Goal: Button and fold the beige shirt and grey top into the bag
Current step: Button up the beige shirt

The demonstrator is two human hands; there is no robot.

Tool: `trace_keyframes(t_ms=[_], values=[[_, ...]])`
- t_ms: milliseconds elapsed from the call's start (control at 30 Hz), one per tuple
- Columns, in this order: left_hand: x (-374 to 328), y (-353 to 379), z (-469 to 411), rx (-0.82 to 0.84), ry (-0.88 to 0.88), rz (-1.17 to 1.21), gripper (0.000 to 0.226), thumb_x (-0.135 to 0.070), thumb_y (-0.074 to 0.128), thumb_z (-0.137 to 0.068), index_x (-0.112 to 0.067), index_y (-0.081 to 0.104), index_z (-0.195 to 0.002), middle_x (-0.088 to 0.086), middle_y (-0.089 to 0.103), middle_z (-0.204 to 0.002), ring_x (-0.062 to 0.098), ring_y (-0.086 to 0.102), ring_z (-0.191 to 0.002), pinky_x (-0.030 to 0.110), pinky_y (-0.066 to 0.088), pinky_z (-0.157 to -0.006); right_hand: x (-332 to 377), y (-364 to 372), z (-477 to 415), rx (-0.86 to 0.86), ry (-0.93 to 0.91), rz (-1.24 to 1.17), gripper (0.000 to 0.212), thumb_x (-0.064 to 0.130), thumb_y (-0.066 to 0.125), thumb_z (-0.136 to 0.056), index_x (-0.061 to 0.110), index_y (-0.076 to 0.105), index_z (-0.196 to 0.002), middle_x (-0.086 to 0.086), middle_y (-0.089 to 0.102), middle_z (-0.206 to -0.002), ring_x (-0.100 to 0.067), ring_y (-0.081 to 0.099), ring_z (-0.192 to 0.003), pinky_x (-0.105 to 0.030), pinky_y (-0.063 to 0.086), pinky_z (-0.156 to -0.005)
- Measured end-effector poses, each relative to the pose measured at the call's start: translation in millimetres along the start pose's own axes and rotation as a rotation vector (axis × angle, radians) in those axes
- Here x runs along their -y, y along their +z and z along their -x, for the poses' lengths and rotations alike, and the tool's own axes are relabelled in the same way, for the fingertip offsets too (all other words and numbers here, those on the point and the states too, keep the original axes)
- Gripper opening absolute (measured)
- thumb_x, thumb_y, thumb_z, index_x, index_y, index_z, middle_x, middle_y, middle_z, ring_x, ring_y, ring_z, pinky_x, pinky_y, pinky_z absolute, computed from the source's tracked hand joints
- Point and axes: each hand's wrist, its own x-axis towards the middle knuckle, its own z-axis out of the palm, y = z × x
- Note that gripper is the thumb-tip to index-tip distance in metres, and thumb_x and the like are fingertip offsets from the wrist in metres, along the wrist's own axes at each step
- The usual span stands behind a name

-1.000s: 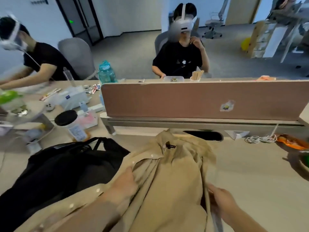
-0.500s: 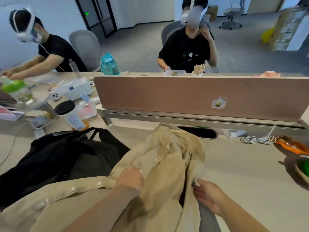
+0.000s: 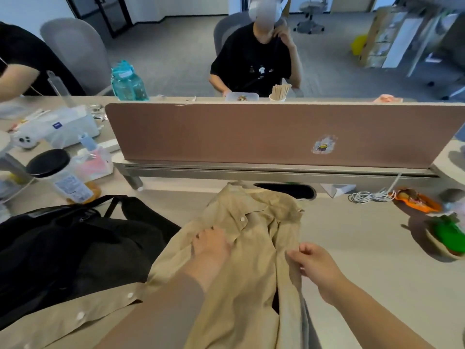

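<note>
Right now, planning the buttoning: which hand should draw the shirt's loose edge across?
Right: the right hand pinches the beige shirt's loose edge, while the left hand rests near a button.

Open desk (image 3: 364,260) right, bag (image 3: 75,248) left.
</note>
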Motion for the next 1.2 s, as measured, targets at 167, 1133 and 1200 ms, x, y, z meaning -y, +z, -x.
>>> trace_keyframes(t_ms=[167,1133,1200], values=[[33,-24,5,0.126,-0.075,0.584,0.026,-0.031,0.054,-0.083,-0.010,0.064,-0.094,0.006,0.066,-0.086,0.027,0.063,-0.084,0.029,0.047,-0.068,40,12,20,-0.525,-0.006,0.058,0.028,0.010,0.053,-0.080,0.009,0.045,-0.053,-0.007,0.044,-0.050,-0.023,0.040,-0.049,-0.027,0.029,-0.049],[12,70,-27,0.094,0.044,1.651,0.024,-0.036,0.067,-0.074,-0.012,0.067,-0.070,0.018,0.067,-0.075,0.025,0.061,-0.071,0.045,0.052,-0.073,-32,127,-65,-0.127,-0.076,-0.340,0.030,0.018,0.050,-0.094,0.008,0.059,-0.066,-0.007,0.056,-0.057,-0.017,0.049,-0.049,-0.031,0.043,-0.047],[10,69,-24,0.067,0.035,1.642,0.024,-0.034,0.066,-0.077,-0.012,0.067,-0.067,0.017,0.066,-0.069,0.026,0.058,-0.066,0.043,0.050,-0.068,-33,121,-66,-0.055,-0.059,-0.456,0.031,0.017,0.047,-0.095,0.009,0.055,-0.067,-0.004,0.052,-0.056,-0.014,0.047,-0.046,-0.028,0.040,-0.043]])
